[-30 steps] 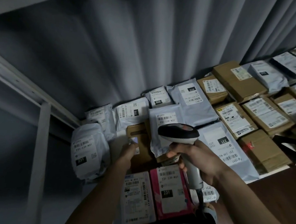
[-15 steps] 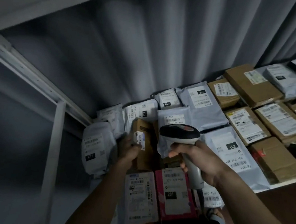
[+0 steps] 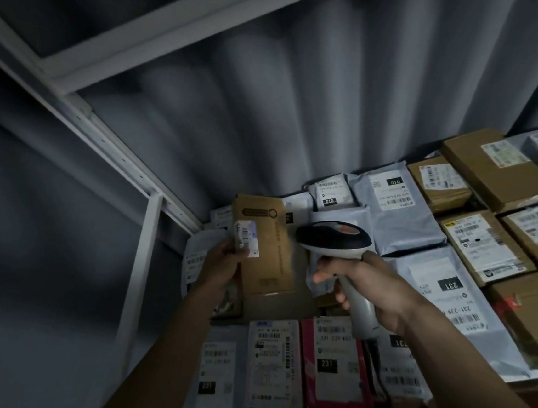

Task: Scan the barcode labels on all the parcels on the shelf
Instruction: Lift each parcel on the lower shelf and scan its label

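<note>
My left hand (image 3: 222,263) grips a tall brown cardboard box (image 3: 268,246) by its left edge and holds it tilted up above the shelf; a small white barcode label (image 3: 246,238) wraps its left corner. My right hand (image 3: 362,283) grips the handle of a white and black barcode scanner (image 3: 333,238), whose head sits just right of the box. Several labelled parcels lie flat on the shelf: grey mailers (image 3: 399,205), brown boxes (image 3: 483,247), a pink parcel (image 3: 334,368) and a white one (image 3: 274,359) near me.
A white metal shelf frame (image 3: 141,257) with an upright post stands at the left, and an upper shelf beam (image 3: 179,24) runs overhead. A grey pleated curtain (image 3: 304,92) hangs behind the parcels. The scanner's cable (image 3: 379,379) drops down over the near parcels.
My left hand has lifted the brown box from among the parcels and tipped it upright. The scanner stays beside it. The view has swung left and upward.
</note>
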